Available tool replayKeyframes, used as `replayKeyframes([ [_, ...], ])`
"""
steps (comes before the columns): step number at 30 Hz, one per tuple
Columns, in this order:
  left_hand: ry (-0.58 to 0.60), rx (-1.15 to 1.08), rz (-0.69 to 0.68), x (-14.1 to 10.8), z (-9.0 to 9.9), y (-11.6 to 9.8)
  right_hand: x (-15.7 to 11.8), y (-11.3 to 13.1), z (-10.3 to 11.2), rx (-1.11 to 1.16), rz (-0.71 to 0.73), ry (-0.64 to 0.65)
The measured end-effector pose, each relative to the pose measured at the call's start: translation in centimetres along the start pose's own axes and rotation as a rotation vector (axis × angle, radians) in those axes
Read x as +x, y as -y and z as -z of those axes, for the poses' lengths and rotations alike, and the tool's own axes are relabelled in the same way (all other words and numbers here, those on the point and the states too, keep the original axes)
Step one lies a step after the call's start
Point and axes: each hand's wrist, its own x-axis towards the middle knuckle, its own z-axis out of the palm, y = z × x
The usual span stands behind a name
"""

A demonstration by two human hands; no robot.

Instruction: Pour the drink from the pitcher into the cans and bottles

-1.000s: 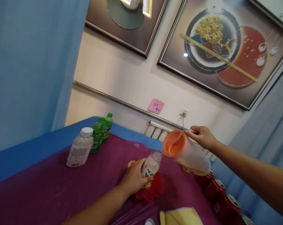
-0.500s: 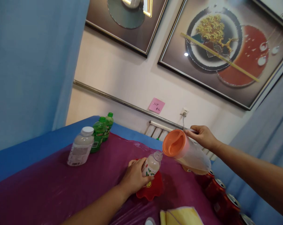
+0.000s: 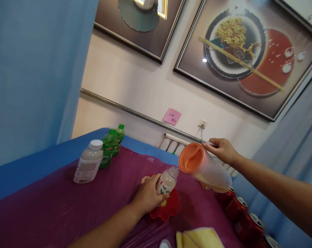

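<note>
My left hand (image 3: 149,194) is wrapped round a clear plastic bottle (image 3: 168,179) with a white label and green print. The bottle has no cap on and leans slightly to the right over a red scalloped dish (image 3: 167,210). My right hand (image 3: 223,150) grips the handle of a translucent pitcher (image 3: 212,174), which is tipped to the left. Its orange lid (image 3: 191,157) is right beside the bottle's mouth. I cannot make out a stream of liquid between them. A white cap (image 3: 165,244) lies at the bottom edge, near a folded yellow cloth (image 3: 199,238).
On the left of the purple table cover (image 3: 55,203) stand a white-capped bottle (image 3: 88,165) and two green bottles (image 3: 108,148). Several red cans (image 3: 249,225) line the right edge. Behind are a metal rail (image 3: 135,112), a wall socket (image 3: 203,123) and blue curtains (image 3: 37,69).
Almost nothing differs. Both hands keep the bottle and the tipped pitcher in the same place, and the whole view has shifted very slightly.
</note>
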Motion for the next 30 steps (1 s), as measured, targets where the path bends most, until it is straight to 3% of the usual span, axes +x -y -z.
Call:
replayKeyframes([
  [30,-0.013,-0.019,0.009,-0.05,0.02,-0.12,-0.2,0.01,-0.09,0.018,-0.003,-0.006],
])
